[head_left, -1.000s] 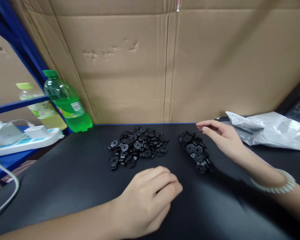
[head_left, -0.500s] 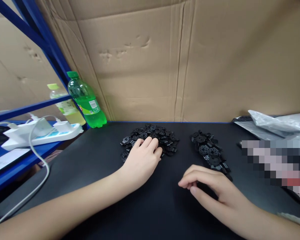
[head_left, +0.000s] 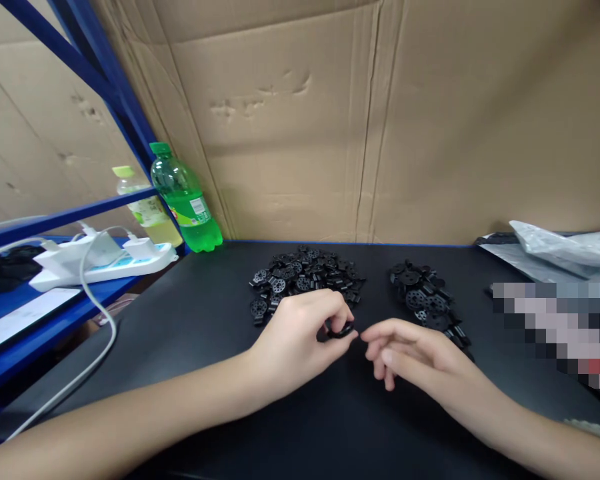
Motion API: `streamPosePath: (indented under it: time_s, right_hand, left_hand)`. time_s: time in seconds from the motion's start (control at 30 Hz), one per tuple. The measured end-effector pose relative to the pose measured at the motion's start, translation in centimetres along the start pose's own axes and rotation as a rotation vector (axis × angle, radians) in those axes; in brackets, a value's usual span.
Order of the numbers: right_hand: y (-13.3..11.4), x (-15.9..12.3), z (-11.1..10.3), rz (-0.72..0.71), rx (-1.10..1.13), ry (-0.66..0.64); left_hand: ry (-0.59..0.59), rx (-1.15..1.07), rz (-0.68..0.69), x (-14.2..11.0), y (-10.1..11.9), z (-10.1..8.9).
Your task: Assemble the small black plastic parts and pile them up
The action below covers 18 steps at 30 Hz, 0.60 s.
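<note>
Between the thumb and fingers of my left hand (head_left: 305,333) is a small black plastic part (head_left: 344,329), mostly covered by the fingers. My right hand (head_left: 420,360) is close by on the right, fingers loosely curved and apart, holding nothing. Its fingertips come near the left thumb tip. Behind my left hand lies a pile of black plastic parts (head_left: 305,270) with round perforated discs. A smaller, longer heap of similar black parts (head_left: 423,293) lies beyond my right hand.
A green soda bottle (head_left: 193,213) and a paler drink bottle (head_left: 147,210) stand at the back left. A white power strip (head_left: 130,265) with cables rests on a blue shelf. Plastic bags (head_left: 555,257) lie at right. A cardboard wall (head_left: 290,153) closes the back.
My left hand has come back from the pile toward my right hand, now with a black part in its fingers. The right hand's fingers have opened slightly. The view has shifted a little.
</note>
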State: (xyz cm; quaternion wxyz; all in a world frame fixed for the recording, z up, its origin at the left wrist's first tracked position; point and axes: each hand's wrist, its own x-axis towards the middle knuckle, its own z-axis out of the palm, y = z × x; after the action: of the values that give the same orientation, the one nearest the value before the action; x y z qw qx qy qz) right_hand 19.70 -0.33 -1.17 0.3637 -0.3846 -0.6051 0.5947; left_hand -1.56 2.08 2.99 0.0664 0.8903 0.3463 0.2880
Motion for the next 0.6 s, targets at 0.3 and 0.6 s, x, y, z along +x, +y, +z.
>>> streamPosePath:
  time_s: [0.3, 0.6]
  right_hand:
    - [0.0, 0.0, 1.2, 0.104, 0.391, -0.285]
    - [0.0, -0.7, 1.4, 0.118, 0.434, -0.259]
  left_hand:
    - [0.242, -0.752, -0.144, -0.8, 2.1, 1.2]
    - [0.163, -0.889, -0.175, -1.5, 2.4, 2.2]
